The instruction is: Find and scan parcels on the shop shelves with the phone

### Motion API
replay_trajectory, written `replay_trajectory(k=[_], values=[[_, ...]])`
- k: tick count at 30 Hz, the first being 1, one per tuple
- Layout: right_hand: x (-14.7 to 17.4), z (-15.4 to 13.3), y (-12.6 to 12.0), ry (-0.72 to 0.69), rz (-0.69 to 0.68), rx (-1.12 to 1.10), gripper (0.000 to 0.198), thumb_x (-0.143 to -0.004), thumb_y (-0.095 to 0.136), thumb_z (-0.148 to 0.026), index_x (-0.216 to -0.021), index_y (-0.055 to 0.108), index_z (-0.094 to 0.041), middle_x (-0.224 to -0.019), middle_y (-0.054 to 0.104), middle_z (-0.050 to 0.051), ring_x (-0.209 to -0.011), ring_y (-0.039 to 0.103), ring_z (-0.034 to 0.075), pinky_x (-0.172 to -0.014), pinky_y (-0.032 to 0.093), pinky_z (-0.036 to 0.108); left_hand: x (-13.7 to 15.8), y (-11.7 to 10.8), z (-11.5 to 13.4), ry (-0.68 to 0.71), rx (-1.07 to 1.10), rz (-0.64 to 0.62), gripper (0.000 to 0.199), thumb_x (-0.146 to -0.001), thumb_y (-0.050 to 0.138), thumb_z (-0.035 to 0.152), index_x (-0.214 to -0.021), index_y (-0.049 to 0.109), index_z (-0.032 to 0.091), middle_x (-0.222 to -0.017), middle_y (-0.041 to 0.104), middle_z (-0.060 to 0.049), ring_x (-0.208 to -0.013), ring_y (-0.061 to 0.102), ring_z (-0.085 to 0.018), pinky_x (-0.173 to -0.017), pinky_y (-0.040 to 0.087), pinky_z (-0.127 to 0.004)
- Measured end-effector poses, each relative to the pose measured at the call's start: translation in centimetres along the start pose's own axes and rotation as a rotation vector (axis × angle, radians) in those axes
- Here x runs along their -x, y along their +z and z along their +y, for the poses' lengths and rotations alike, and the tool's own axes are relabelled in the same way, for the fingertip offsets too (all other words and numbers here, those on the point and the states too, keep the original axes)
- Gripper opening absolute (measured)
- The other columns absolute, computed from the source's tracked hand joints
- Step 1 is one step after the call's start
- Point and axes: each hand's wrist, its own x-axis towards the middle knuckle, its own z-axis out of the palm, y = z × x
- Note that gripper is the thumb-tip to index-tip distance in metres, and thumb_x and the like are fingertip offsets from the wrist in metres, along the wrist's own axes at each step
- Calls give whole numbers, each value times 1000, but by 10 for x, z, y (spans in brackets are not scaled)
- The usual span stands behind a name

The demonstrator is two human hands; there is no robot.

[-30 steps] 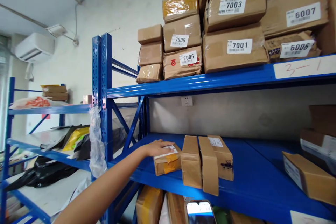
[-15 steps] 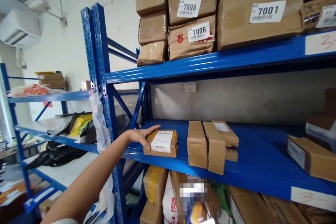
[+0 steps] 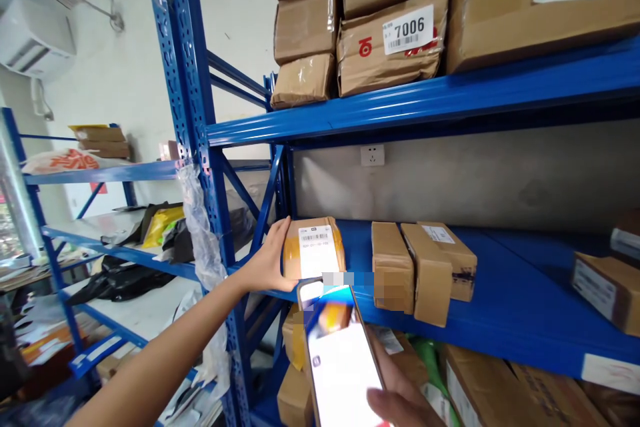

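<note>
My left hand point(image 3: 273, 257) grips the left side of a small cardboard box point(image 3: 291, 247) wrapped in orange-yellow tape. A white barcode label on the box faces me, and the box is tipped up at the shelf's front edge. In my right hand point(image 3: 405, 383) is a smartphone point(image 3: 337, 360) with a lit screen, held upright just below and in front of the box. My right thumb lies over the phone's lower right edge. Part of the view around the phone's top is pixelated.
Right of the taped box, several brown boxes point(image 3: 393, 267) stand on the blue shelf point(image 3: 505, 280). The upper shelf bears numbered cartons point(image 3: 395, 47). At left is a blue rack post point(image 3: 193, 80) with plastic film point(image 3: 197, 213) hanging on it. More parcels point(image 3: 485, 380) lie below.
My left hand has tilted the taped box up so its label faces me more. My right hand has come up into view with the phone. The view has shifted slightly.
</note>
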Motion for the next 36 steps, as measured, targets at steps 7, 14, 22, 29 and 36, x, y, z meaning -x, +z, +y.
replay_trajectory(k=[7,14,22,29,36], values=[[-34,-14,29,-10,-199,-97,99,-84,64,-48,-150,-7,-27,-112,70,18,-77,74,26,-39,51,20,3,1,-4,26,-71,1,135,-59,79,53,-151,-13,18,-154,2,-19,-144,9,-38,-118,19,-52],[-28,-16,29,-2,-225,-90,97,-85,63,-50,-149,-5,-25,-101,73,16,-76,74,25,-42,51,18,5,1,-3,3,-15,2,133,-59,80,50,-151,-10,18,-154,3,-18,-144,14,-36,-118,21,-47],[-29,-19,30,-27,-288,-93,98,-88,58,-49,-146,-17,-25,-103,72,17,-84,74,29,-41,49,16,4,0,-1,-5,-16,0,136,-58,81,52,-150,-14,21,-154,1,-16,-145,11,-35,-119,20,-48],[-30,-20,30,-12,-273,-78,104,-86,59,-51,-144,-22,-23,-105,72,20,-83,74,29,-41,48,16,5,1,-2,-12,-9,-1,134,-59,80,51,-151,-12,20,-154,2,-17,-144,13,-36,-118,21,-49],[-29,-21,32,-7,-252,-89,106,-84,61,-52,-144,-23,-25,-114,68,22,-87,73,32,-40,49,16,4,1,-2,-23,-13,-4,134,-59,80,52,-151,-12,19,-154,2,-18,-144,13,-37,-117,22,-50]])
